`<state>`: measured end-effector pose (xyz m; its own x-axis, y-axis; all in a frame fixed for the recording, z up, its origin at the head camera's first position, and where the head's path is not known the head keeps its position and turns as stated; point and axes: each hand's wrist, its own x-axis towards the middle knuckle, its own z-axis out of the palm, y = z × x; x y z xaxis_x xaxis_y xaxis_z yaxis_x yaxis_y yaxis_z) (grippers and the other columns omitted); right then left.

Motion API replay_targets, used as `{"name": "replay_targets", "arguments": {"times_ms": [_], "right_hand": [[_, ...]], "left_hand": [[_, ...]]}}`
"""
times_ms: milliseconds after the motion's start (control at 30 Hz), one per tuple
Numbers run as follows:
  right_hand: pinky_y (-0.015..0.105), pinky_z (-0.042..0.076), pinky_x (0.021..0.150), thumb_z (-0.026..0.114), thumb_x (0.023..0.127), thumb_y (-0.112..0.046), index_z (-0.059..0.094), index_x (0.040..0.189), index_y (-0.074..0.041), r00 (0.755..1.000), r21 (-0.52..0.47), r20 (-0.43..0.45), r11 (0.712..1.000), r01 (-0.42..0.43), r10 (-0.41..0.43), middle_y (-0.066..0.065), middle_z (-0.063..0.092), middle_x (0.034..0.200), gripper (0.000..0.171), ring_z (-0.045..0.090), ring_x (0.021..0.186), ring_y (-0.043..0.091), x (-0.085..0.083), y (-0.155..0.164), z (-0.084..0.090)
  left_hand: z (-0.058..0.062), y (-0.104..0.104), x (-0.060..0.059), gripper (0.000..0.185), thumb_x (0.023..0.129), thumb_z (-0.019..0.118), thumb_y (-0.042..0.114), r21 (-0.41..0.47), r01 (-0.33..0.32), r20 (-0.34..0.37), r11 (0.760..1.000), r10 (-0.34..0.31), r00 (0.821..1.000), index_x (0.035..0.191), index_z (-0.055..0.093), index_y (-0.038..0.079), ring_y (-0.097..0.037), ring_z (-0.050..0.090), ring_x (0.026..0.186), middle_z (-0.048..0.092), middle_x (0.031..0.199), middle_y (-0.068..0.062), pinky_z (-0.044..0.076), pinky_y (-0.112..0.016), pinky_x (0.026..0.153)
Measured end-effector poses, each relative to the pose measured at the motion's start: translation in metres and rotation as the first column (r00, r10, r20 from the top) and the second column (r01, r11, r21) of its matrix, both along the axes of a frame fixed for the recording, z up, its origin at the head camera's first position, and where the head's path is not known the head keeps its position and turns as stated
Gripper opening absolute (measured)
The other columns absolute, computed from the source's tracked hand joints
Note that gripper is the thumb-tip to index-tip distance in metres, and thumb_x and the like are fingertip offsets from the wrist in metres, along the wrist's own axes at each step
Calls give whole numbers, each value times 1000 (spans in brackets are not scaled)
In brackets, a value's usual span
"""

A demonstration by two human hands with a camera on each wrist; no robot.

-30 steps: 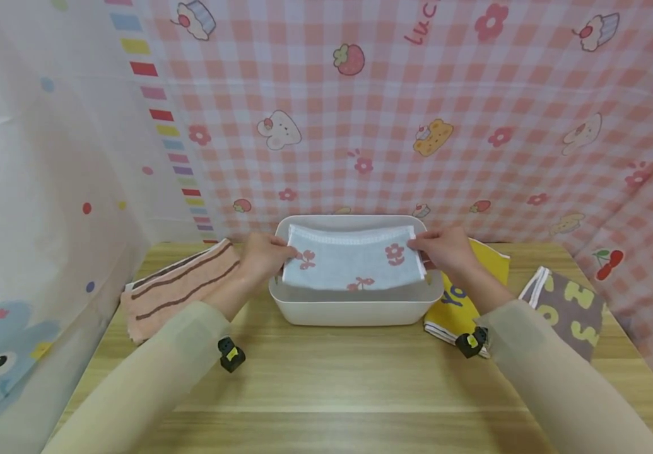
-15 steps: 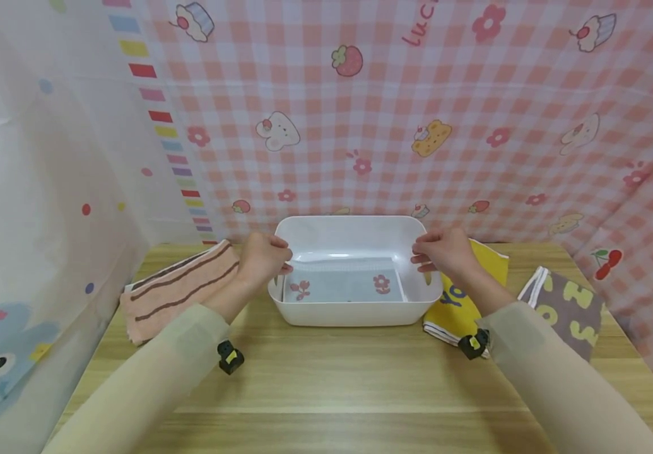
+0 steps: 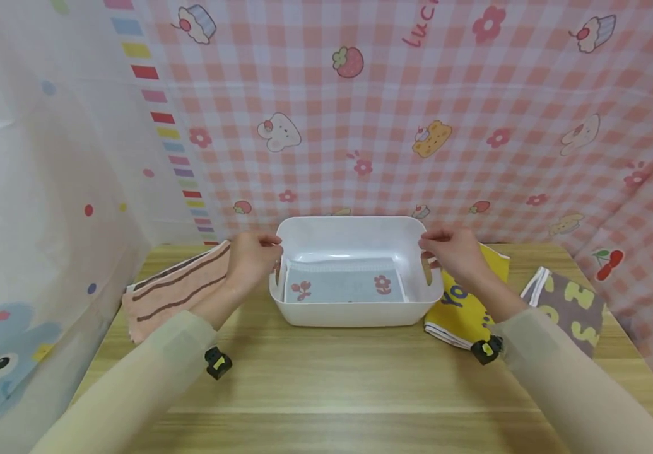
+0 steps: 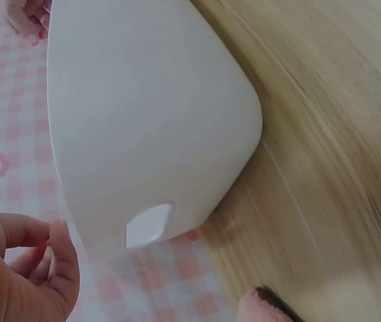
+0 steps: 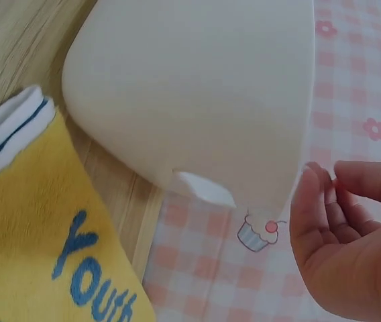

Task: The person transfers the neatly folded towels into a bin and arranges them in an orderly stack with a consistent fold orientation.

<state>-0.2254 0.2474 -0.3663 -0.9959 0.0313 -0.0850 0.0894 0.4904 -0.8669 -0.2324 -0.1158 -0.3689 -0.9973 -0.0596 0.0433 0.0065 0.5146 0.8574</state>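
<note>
The white plastic basket (image 3: pixel 354 315) stands upright, a cut-out handle hole at each end. Flat on its floor lies a light blue folded towel (image 3: pixel 340 280) with red flowers, its front part hidden by the basket wall. My left hand (image 3: pixel 253 257) is just outside the basket's left end, fingers loosely bent, thumb near the index finger, holding nothing. Outside the right end is my right hand (image 3: pixel 458 253), likewise loosely bent. In the right wrist view a small gap shows between thumb and index finger of the right hand (image 5: pixel 351 228).
A pink towel (image 3: pixel 173 293) with brown stripes lies left of the basket, partly behind my left arm. To the right are a yellow towel (image 3: pixel 459 309) with blue letters and a grey towel (image 3: pixel 573 309). A checked cloth (image 3: pixel 360 126) hangs behind the wooden table (image 3: pixel 326 378).
The blue towel, held at both ends above the basket a second ago, was let go and dropped onto its floor. Both hands then drew apart outward past the basket's ends.
</note>
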Motion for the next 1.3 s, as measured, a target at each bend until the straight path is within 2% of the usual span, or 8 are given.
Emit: {"name": "replay_targets", "arguments": {"times_ms": [167,400,667,800,967,1067,1200,1300], "right_hand": [[28,60,73,64,106,-23,68,124,4,997,45,-74,999,27,-24,21,68,118,33,66,95,27,6,8,2],[22,56,65,65,104,-30,73,114,1,980,150,-191,986,78,-48,16,71,101,33,62,82,20,16,30,-5],[20,51,68,64,105,-33,71,113,2,977,206,-212,976,73,-29,18,70,108,37,60,88,21,33,57,-12],[21,50,69,64,104,-39,71,113,0,978,262,-205,961,93,-38,17,71,108,41,61,92,25,42,68,-17],[22,49,69,67,103,-35,72,111,1,969,325,-242,938,124,-45,19,73,105,37,65,97,33,53,81,-26],[26,50,71,66,104,-35,70,116,2,974,354,-224,929,107,-27,22,73,109,39,66,102,38,60,89,-31],[31,53,72,64,105,-39,66,126,5,988,390,-154,919,55,6,26,70,118,49,66,106,43,69,99,-39],[33,53,68,65,104,-38,63,130,7,989,430,-140,903,26,38,29,68,121,52,66,100,42,78,107,-47]], "left_hand": [[-1,-7,1,23,92,65,5,-85,-6,-68,996,0,998,110,76,-6,-28,64,89,72,99,-19,52,-31,74],[-7,-16,1,20,93,67,6,-101,3,-140,995,-17,990,107,77,-3,-26,61,83,69,93,-16,49,-31,68],[-14,-26,1,29,90,68,12,-121,-19,-89,993,8,996,114,75,-3,-27,61,86,69,97,-16,49,-30,69],[-20,-29,0,31,90,70,11,-127,-17,-97,992,5,995,115,75,-6,-28,62,86,70,94,-18,49,-31,70],[-26,-33,-1,32,90,74,12,-129,-9,-115,992,-6,993,116,75,-8,-33,66,92,73,100,-24,53,-38,79],[-29,-35,-2,30,91,74,12,-128,-11,-102,992,-2,995,113,76,-9,-33,67,94,74,105,-25,54,-39,83],[-30,-38,-1,29,93,73,15,-103,-17,-51,995,12,999,109,77,-9,-25,69,81,75,99,-23,54,-26,70],[-30,-39,0,31,94,73,17,-62,-9,-20,998,8,1000,109,76,-11,-13,66,66,74,97,-23,51,-18,59]]}}
